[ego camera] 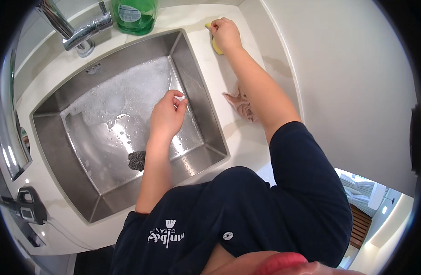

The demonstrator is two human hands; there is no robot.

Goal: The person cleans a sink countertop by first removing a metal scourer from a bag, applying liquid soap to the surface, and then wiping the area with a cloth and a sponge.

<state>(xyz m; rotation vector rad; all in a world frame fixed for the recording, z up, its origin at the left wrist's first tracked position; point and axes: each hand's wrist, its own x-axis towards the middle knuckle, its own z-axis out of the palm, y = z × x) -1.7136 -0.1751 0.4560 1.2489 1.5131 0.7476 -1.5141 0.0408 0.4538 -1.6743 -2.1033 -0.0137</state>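
Note:
My right hand (pixel 227 33) is at the far right corner of the counter, its fingers closed on a yellow sponge (pixel 217 46) that rests on the surface. Most of the sponge is hidden under the hand. Above the stainless steel sink (pixel 64 161) hangs my left hand (pixel 167 113), loosely curled, a gap between thumb and fingertips and nothing visible in it. White suds (pixel 117 92) cover the far part of the sink's floor. A dark steel wool scourer (pixel 136 161) lies in the near part, partly hidden by my left forearm.
Behind the sink stand a chrome faucet (pixel 88 31) and a green dish soap bottle (pixel 136 15). A crumpled pinkish-brown cloth (pixel 243 106) lies beneath my right forearm. At the left sits a dark grey corded device (pixel 31 205). A pale wall panel (pixel 351 86) bounds the right side.

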